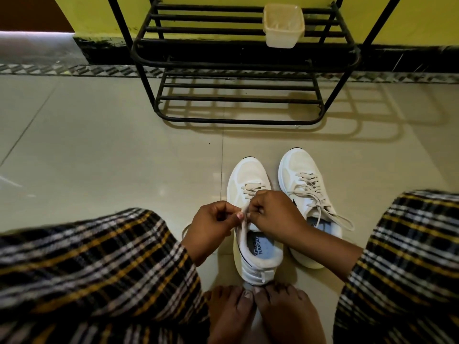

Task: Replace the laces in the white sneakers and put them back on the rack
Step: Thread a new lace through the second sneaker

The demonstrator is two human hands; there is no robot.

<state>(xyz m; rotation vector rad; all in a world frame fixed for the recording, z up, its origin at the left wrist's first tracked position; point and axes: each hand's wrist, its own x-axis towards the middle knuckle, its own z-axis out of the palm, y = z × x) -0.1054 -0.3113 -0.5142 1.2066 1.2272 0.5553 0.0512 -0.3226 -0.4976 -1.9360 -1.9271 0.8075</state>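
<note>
— What's she got there, down by her bare feet point(263, 311)?

— The left sneaker point(250, 219), heel touching her toes. Both hands are pinched shut on its lace point(249, 192): the left hand point(213, 227) nips one strand between thumb and finger, the right hand point(273, 214) is curled tight over the upper eyelets.

— Anything likely to go wrong?

— I'd say the lace could slip out of an eyelet if she tugs unevenly, or end up lopsided. Only the lower rows look threaded; the rest is hidden under her right hand.

— And the other one?

— The right sneaker point(308, 199) sits just beside it, toward two o'clock, laced but untied, with loose ends trailing on the floor point(99, 150). Those could snag when she lifts it.

— The rack?

— The black rack point(238, 58) stands at twelve o'clock against the yellow wall. A plastic tub point(283, 26) sits on an upper shelf at one o'clock; the lowest shelf is bare.
</note>
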